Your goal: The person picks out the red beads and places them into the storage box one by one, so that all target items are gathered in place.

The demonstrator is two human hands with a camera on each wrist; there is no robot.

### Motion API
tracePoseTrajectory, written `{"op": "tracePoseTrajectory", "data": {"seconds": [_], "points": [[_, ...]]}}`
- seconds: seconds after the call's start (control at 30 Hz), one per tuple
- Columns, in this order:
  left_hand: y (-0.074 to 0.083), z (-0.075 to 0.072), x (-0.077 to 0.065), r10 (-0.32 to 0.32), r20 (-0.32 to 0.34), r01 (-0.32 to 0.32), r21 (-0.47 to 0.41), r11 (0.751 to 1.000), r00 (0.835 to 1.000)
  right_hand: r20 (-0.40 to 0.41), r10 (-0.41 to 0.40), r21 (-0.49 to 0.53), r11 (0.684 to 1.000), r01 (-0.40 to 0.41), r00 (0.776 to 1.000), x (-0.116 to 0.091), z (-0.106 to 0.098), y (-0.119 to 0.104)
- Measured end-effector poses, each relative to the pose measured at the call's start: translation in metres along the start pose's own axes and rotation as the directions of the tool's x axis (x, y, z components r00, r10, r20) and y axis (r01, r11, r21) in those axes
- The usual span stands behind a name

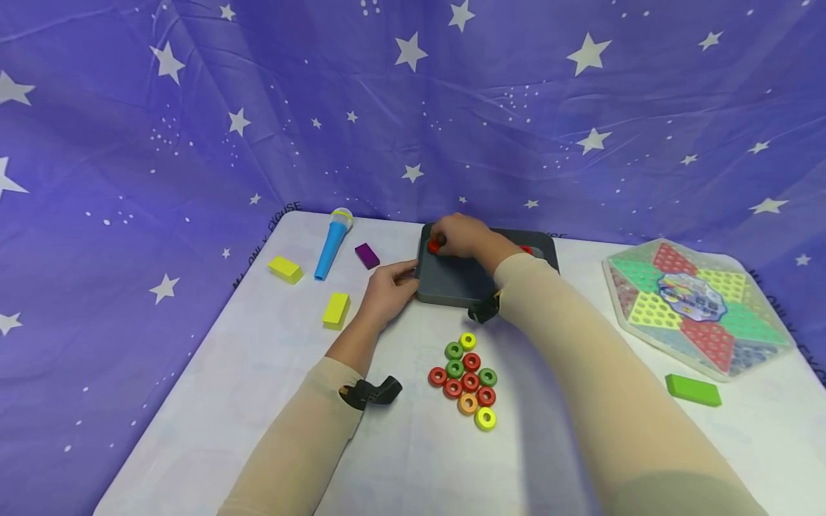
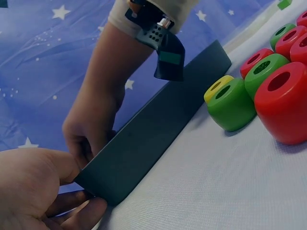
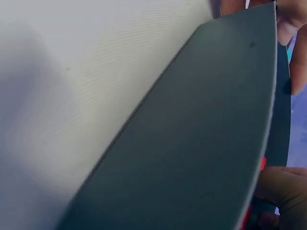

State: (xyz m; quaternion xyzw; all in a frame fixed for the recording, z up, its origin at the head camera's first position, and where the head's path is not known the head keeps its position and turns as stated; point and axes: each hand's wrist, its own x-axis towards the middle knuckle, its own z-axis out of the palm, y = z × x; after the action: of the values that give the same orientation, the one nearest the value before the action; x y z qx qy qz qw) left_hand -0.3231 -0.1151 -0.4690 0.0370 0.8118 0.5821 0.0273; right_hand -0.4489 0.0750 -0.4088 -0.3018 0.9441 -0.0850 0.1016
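Note:
A dark grey tray (image 1: 452, 287) lies at the back of the white table. My left hand (image 1: 388, 292) grips its left end, and in the left wrist view the thumb and fingers (image 2: 88, 213) close on the tray corner. Reaching over the tray wall, my right hand (image 1: 461, 235) pinches a red bead (image 1: 434, 246) near the tray's far left corner. Another red piece (image 1: 525, 249) shows inside the tray, partly covered by the right forearm. In the right wrist view the tray wall (image 3: 192, 120) hides most of the right hand (image 3: 285, 196).
Red, green, yellow and orange ring beads (image 1: 470, 382) cluster in front of the tray. Leftward lie a toy microphone (image 1: 330, 247), a purple block (image 1: 367, 256) and two yellow blocks (image 1: 336, 311). A star-patterned game board (image 1: 700, 308) and a green block (image 1: 693, 390) lie at the right.

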Motion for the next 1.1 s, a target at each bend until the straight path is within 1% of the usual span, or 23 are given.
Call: {"op": "tracePoseTrajectory", "data": {"seconds": [0.1,0.17,0.3,0.43,0.57,0.7,0.87,1.0,1.1], "points": [[0.000,0.002,-0.001,-0.006,0.001,0.006,0.006,1.000,1.000,0.001,0.009,-0.020,1.000,-0.009,1.000,-0.004,0.002,0.003],[0.000,0.003,-0.002,-0.013,0.001,0.013,0.008,1.000,1.000,-0.011,-0.007,-0.020,1.000,0.007,1.000,-0.007,0.001,0.004],[0.000,0.005,-0.003,-0.020,0.001,0.020,0.013,1.000,1.000,-0.048,-0.045,0.034,0.998,0.046,0.998,-0.024,-0.010,0.003],[-0.001,0.004,-0.003,-0.024,0.003,0.023,0.018,1.000,1.000,-0.103,-0.094,0.133,0.985,0.108,0.990,-0.055,-0.026,0.001],[-0.001,0.003,-0.003,-0.026,-0.010,0.026,0.025,0.999,1.000,-0.144,-0.152,0.222,0.958,0.182,0.978,-0.097,-0.029,0.001],[-0.002,0.001,-0.003,-0.026,-0.015,0.027,0.032,0.999,1.000,-0.177,-0.189,0.281,0.931,0.234,0.966,-0.144,-0.018,-0.003],[0.000,0.001,-0.003,-0.037,-0.008,0.037,0.024,0.999,0.999,-0.202,-0.212,0.331,0.904,0.270,0.956,-0.197,0.010,-0.016],[0.002,0.002,-0.002,-0.037,-0.012,0.038,0.017,0.999,0.999,-0.191,-0.248,0.390,0.869,0.305,0.950,-0.230,0.035,-0.030],[0.003,0.003,0.000,-0.028,-0.011,0.028,0.020,0.999,1.000,-0.189,-0.256,0.430,0.846,0.314,0.948,-0.249,0.054,-0.037]]}}
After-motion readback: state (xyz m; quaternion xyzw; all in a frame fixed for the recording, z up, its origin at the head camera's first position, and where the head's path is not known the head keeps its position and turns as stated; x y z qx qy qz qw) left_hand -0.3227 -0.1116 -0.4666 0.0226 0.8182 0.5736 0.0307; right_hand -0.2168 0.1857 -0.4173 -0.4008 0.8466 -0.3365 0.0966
